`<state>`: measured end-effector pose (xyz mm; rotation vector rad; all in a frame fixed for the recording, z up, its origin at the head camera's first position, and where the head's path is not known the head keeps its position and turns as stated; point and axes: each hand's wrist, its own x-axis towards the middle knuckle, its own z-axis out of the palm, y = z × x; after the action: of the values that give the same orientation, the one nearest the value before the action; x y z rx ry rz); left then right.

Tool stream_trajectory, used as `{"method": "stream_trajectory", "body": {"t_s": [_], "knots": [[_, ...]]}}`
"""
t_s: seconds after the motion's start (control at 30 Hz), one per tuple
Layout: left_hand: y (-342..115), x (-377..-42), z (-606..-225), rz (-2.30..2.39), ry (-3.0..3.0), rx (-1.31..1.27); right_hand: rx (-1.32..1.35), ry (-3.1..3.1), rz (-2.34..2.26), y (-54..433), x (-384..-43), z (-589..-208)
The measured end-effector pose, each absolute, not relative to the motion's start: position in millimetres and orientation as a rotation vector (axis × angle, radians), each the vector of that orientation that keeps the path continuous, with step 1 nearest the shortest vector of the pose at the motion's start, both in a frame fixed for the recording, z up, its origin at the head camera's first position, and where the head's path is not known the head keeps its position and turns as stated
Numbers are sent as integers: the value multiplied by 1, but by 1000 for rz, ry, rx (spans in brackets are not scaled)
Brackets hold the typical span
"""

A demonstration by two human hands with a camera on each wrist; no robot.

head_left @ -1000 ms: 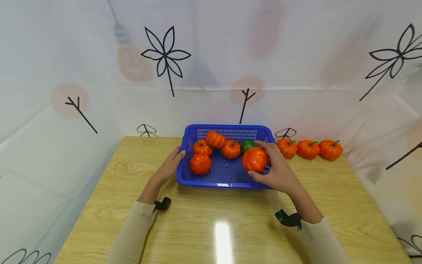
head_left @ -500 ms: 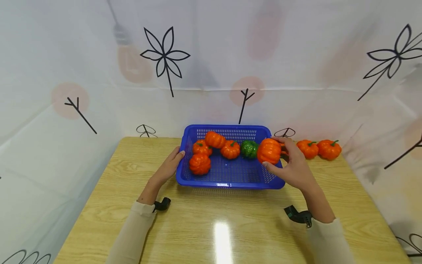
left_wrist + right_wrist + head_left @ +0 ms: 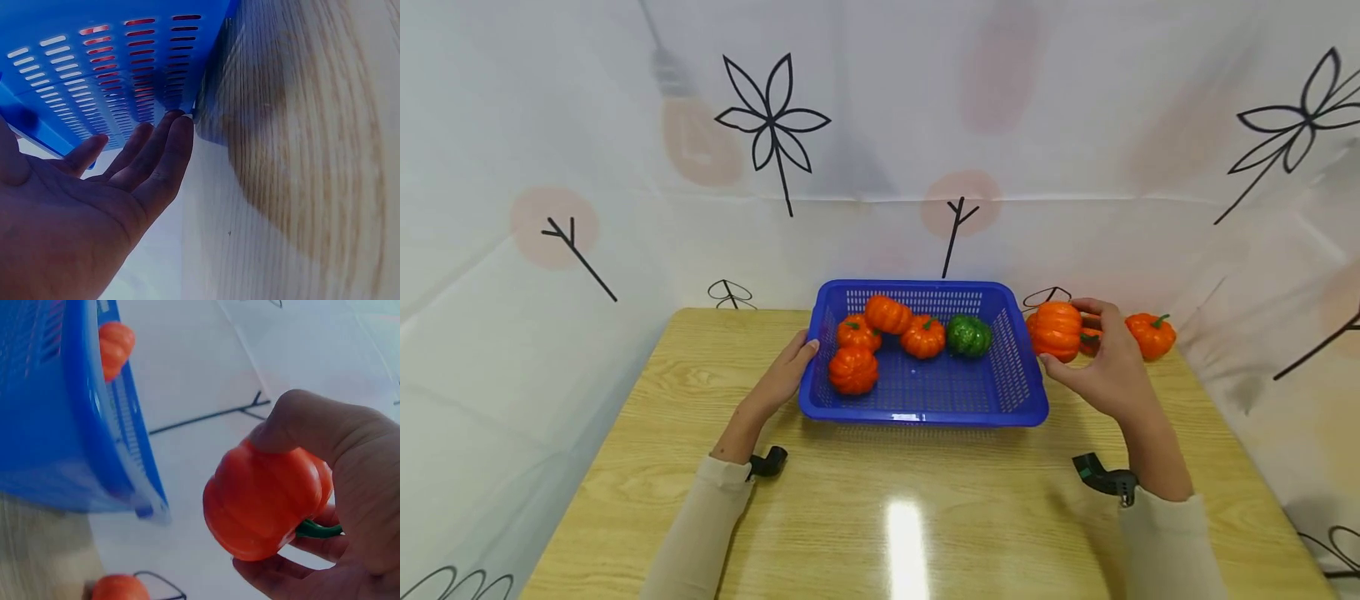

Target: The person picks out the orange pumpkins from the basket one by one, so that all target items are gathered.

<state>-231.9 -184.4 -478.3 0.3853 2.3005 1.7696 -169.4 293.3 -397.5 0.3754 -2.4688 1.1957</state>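
My right hand (image 3: pixel 1108 362) grips a small orange toy pumpkin (image 3: pixel 1056 332) between thumb and fingers, just right of the blue plastic basket (image 3: pixel 925 416). In the right wrist view the held pumpkin (image 3: pixel 262 503) has its green stem toward the palm. My left hand (image 3: pixel 778 379) holds the basket's left side, its thumb over the rim. In the left wrist view the fingers (image 3: pixel 169 156) lie against the slotted outer wall. Inside the basket sit several orange pumpkins (image 3: pixel 853 371), grouped toward the left, and a green pumpkin (image 3: pixel 968 336) on the right.
More orange pumpkins stand in a row at the table's back right, with one pumpkin (image 3: pixel 1152 335) showing beyond my right hand and others partly hidden behind the hand and held pumpkin. The wooden table (image 3: pixel 820 517) meets a patterned white cloth backdrop (image 3: pixel 880 150).
My right hand has carried the orange pumpkin from over the basket's right part out past its right rim, toward the row. The left hand keeps its hold; the green pumpkin is now fully visible.
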Motion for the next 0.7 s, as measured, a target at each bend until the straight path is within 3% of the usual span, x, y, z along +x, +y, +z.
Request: {"method": "stream_trajectory", "body": {"t_s": [0.7], "knots": [[-185,-233,-480,1768,2282,384,401,-2812,790,326,-192,-440]]}}
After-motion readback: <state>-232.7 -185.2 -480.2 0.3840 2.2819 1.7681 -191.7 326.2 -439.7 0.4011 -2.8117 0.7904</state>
